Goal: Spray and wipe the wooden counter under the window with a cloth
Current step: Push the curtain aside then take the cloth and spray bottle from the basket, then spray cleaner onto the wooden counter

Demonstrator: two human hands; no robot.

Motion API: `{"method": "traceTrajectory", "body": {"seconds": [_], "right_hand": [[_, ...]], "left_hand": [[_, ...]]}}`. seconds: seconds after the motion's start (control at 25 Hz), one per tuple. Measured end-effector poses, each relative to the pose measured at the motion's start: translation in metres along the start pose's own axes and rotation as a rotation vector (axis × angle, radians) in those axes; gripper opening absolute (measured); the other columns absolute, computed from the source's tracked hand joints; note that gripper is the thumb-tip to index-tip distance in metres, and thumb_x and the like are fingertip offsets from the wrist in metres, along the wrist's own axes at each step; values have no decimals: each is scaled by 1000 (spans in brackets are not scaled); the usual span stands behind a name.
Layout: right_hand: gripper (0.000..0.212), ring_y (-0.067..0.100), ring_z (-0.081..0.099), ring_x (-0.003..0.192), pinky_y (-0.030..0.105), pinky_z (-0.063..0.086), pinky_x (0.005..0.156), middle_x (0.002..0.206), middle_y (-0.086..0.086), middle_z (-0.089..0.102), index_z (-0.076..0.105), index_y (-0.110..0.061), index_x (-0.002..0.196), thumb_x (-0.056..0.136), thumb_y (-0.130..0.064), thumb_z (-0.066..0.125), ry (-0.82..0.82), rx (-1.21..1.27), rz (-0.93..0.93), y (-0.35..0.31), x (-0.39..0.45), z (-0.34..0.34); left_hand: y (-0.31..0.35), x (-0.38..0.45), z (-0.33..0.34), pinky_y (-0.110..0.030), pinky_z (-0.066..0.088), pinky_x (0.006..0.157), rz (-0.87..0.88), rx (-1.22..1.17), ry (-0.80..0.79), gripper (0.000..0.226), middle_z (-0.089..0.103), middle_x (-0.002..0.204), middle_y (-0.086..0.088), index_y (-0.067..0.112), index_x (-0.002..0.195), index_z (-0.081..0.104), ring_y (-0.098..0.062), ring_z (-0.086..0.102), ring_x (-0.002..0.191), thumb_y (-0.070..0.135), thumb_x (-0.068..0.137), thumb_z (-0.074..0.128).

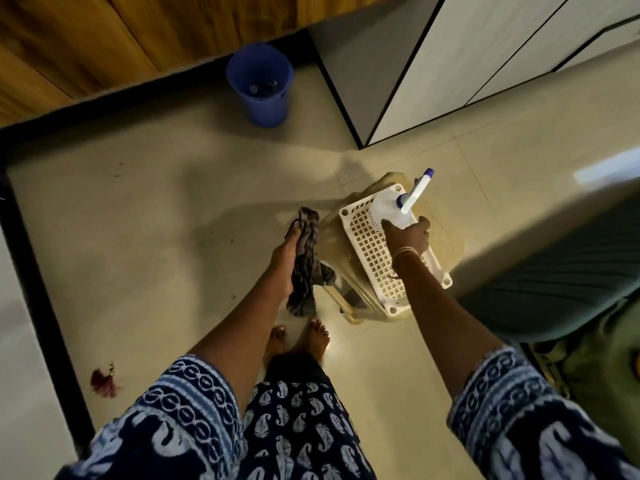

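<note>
Wood panelling runs across the top-left, no counter top or window in view, so spray and wipe not started; this looks like the pick-up step. Blue bucket stands on the tiled floor near the base of the wood, well apart from the hands.

Left hand is clenched around the dark cloth, which hangs bunched and loose below the fist, just left of the stool.

Beige plastic stool carries a white perforated tray. Spray bottle stands at the tray's far corner, nozzle pointing up and away. Right hand wraps the bottle body from the near side; fingers are around it, but whether it's lifted off the tray, I can't tell.

To do this step well, my read:
- shift grip up to the neck so a finger reaches the trigger
- lift straight up; the tray looks light and may drag along
- keep the cloth clear of the stool edge
- regather the cloth into a flat pad before wiping
</note>
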State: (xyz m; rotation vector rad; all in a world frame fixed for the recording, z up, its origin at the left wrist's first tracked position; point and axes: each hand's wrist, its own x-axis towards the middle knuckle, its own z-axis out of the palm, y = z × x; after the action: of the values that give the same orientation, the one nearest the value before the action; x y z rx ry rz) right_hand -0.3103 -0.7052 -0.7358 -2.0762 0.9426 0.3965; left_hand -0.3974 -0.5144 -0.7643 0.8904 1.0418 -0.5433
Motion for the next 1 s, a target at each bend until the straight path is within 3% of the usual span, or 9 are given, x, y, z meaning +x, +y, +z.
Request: {"method": "traceTrajectory", "body": {"seconds": [0.08,0.28,0.44,0.64,0.72,0.76,0.84,0.92,1.0], "right_hand": [[87,33,44,130,50,41,107,144,12,45,30,-21,148,78,-40,78,23,20,-21,2,30,10],[47,23,59,103,38,50,95,122,6,63,54,-17,132,90,-33,66,-14,126,-152,-5,48,22],[36,26,61,99,34,48,85,116,10,67,61,-14,122,90,-30,67,-140,-97,-281,-18,22,2],[31,32,62,100,38,48,86,108,18,69,66,-1,112,90,-22,68,-409,-57,-397,-66,-54,-17],[31,28,62,93,41,48,85,101,20,69,66,3,106,91,-24,68,-533,-22,-514,-97,-91,-15],[31,26,61,89,41,49,85,98,19,68,65,2,103,91,-26,67,-590,-10,-563,-117,-111,-13],[24,26,59,87,42,49,85,94,18,66,62,-3,100,92,-25,66,-701,53,-638,-158,-146,-6],[14,27,58,79,44,51,81,84,20,63,61,-5,95,93,-18,65,-774,144,-707,-201,-174,3],[15,25,58,59,38,52,68,65,17,60,63,-6,82,93,-15,65,-831,216,-754,-247,-201,16]], "left_hand": [[-5,16,-6,-53,33,112,1,-1,22,73,56,135,-14,16,135,53,-35,51,125,67,83,51],[-6,21,-18,-55,29,113,17,-10,59,78,49,143,-14,15,142,45,-35,45,130,68,85,48],[13,-14,-26,-54,27,114,42,-6,84,79,46,146,-12,17,143,43,-33,42,133,69,84,46],[60,-80,-42,-50,35,111,150,-120,75,71,53,138,-15,13,138,50,-32,51,125,63,87,50],[90,-105,-48,-44,45,102,233,-195,54,65,58,132,-14,15,136,53,-30,59,115,60,89,48],[107,-117,-52,-39,52,91,273,-237,27,62,63,124,-12,16,134,54,-27,66,102,59,91,46],[139,-138,-63,-33,54,80,329,-284,-18,59,65,117,-12,17,133,55,-25,69,88,57,92,46],[170,-158,-78,-39,45,98,384,-271,-32,61,58,131,-17,15,134,54,-30,61,108,56,90,50],[207,-177,-100,-43,42,104,459,-254,-4,60,58,131,-16,16,130,58,-33,56,118,57,86,57]]}}
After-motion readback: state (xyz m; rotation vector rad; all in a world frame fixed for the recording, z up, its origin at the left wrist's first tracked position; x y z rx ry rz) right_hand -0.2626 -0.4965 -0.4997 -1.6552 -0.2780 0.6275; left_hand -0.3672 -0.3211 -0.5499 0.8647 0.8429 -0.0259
